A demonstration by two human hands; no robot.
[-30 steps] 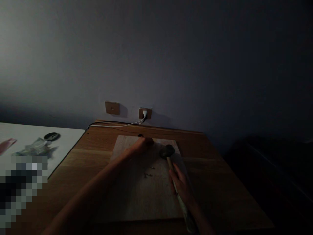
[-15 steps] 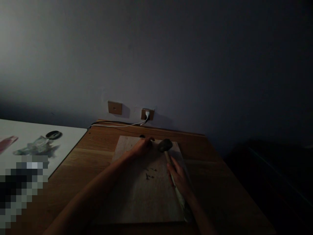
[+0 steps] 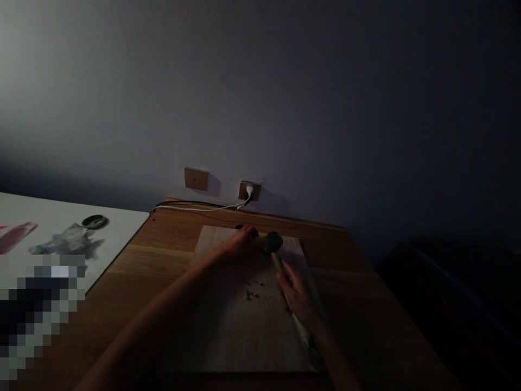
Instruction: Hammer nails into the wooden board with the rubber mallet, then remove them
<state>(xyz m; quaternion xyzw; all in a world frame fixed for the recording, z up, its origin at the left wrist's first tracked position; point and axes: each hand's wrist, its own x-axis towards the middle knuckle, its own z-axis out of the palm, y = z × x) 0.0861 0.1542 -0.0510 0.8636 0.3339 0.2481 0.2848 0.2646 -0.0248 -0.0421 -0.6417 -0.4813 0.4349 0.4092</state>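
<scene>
My right hand (image 3: pixel 299 293) is wrapped around the pale handle of a hammer (image 3: pixel 278 263). Its dark, rounded head is above the far part of a light wooden board (image 3: pixel 236 336), just right of my left hand (image 3: pixel 243 240). The fingers of my left hand are drawn together near the board's far edge; whatever they pinch is too dark and small to make out. Several small nails or screws (image 3: pixel 253 295) lie on the board between my two arms.
The board rests on a brown wooden table (image 3: pixel 150 260) against a grey wall. White and black cables (image 3: pixel 195 208) run along the table's back edge to a plug in a wall socket (image 3: pixel 249 190). At left, a white surface (image 3: pixel 122 214) bears crumpled plastic (image 3: pixel 71 239) and a dark round object (image 3: pixel 95 222).
The hammer head has shifted slightly left, closer to my left hand. My left hand stays at the board's far edge. The whole view has moved a little.
</scene>
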